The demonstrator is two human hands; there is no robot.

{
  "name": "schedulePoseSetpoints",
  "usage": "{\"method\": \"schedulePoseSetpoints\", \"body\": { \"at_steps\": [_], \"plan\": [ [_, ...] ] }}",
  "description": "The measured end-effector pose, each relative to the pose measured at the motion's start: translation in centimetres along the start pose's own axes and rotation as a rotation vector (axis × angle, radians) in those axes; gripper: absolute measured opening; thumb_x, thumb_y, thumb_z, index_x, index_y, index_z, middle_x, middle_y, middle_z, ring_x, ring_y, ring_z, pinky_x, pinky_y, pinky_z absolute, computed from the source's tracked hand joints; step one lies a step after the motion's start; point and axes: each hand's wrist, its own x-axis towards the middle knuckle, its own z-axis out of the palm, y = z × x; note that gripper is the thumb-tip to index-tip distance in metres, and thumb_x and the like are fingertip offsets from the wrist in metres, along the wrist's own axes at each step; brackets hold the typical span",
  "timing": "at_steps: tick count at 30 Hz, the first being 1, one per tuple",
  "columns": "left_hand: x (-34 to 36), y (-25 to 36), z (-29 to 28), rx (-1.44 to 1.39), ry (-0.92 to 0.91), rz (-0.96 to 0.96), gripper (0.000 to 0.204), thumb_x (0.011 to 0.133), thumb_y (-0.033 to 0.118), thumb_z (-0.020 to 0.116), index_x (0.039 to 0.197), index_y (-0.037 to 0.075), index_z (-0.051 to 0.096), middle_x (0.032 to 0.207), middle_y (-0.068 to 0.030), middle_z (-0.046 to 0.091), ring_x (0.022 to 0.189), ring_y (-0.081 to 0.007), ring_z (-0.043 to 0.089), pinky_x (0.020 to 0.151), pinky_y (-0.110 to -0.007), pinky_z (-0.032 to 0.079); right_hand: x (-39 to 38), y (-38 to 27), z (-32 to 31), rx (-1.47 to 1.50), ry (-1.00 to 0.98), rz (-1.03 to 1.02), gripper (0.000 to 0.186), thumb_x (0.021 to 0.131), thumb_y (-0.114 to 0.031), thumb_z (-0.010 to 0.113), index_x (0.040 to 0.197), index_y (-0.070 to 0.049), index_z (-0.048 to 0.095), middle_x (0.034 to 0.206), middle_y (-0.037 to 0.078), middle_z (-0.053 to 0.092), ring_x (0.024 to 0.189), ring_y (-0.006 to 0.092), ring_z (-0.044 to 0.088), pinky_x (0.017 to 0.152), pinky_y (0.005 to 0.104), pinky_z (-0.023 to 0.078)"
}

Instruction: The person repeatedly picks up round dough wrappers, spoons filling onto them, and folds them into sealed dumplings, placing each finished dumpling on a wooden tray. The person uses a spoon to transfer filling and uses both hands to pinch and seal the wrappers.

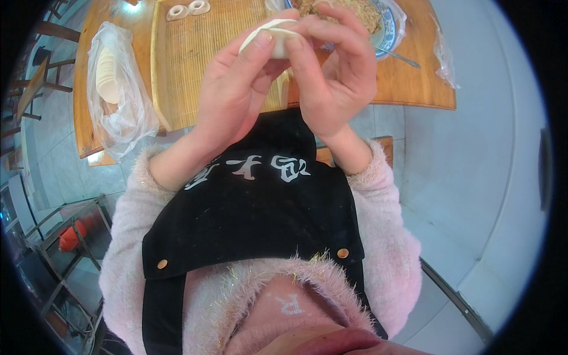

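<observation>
The left hand (pixel 239 83) and right hand (pixel 340 86) together pinch a folded, soft white dough wrapper (pixel 279 51), held up over a rectangular bamboo-slat tray (pixel 183 74) on the brown wooden table (pixel 417 86). Two ring-shaped pale dumplings (pixel 199 7) lie at the tray's far left; a blue-and-white patterned bowl (pixel 388 36) of brownish filling (pixel 361 16) stands right.

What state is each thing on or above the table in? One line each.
Dough wrapper: folded, held by both hands
Left hand: gripping wrapper
Right hand: gripping wrapper
Shaped dough pieces: two, ring-like, on tray
Bamboo tray: flat
Wrapper stack: bagged
Plastic bag: crumpled
Bowl: holding filling
Utensil handle: over bowl's rim
</observation>
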Motion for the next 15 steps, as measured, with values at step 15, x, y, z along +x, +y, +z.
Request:
{"method": "schedulePoseSetpoints", "body": {
  "at_steps": [15],
  "plan": [
    [0.7,-0.4,-1.4,-0.085,-0.064,-0.002,0.035,0.098,0.021,0.041,0.123,-0.002,0.05,0.115,-0.0102,0.057,0.107,-0.0167,0.055,0.097,-0.033,0.041,0.9,0.8,-0.4,0.012,-0.127,-0.043,0.022,0.074,0.005,0.063,0.095,-0.003,0.061,0.094,0.008,0.065,0.104,0.0302,0.055,0.095,0.0413,0.036]
  ]
}}
